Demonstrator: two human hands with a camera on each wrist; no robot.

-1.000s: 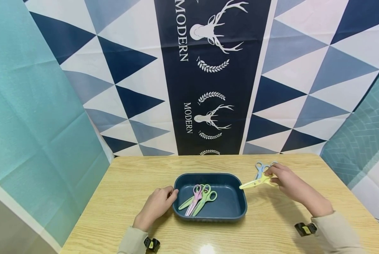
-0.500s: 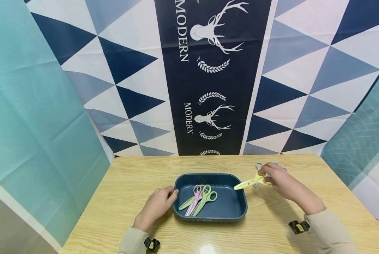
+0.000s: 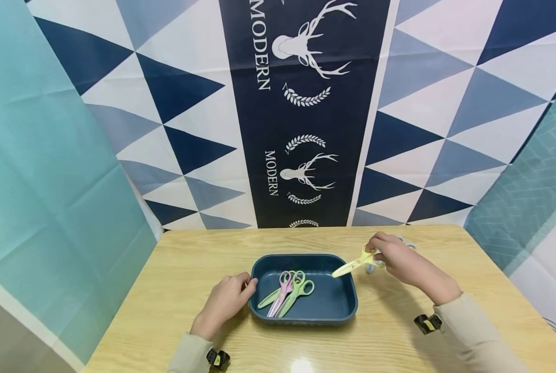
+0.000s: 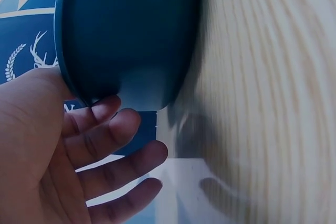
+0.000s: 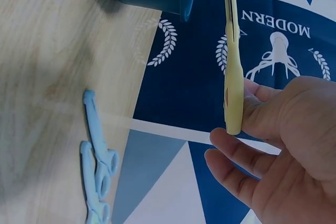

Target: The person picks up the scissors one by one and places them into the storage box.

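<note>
My right hand [image 3: 394,259] holds yellow scissors [image 3: 352,266] by the handle, blades pointing left over the right part of a dark blue tray [image 3: 326,316]. In the right wrist view the yellow scissors [image 5: 233,87] are seen edge-on, gripped near the handle end. My left hand [image 3: 225,300] is at the tray's left end. In the left wrist view the thumb goes behind the tray's rim and the index fingertip touches its outside, while the other fingers hang free. Pink scissors [image 3: 283,290] and green scissors [image 3: 296,295] lie in the tray's left half, with more green scissors partly hidden beneath.
Two light blue scissors [image 5: 97,135] lie on the wooden table [image 3: 180,269] beneath and behind my right hand, mostly hidden in the head view. A patterned cloth [image 3: 301,129] hangs behind the table's far edge. Teal cloth [image 3: 73,181] hangs at the left side.
My right hand has moved left with the yellow scissors, bringing their tips over the tray's inside. My left hand stays at the tray. The head view has shifted slightly.
</note>
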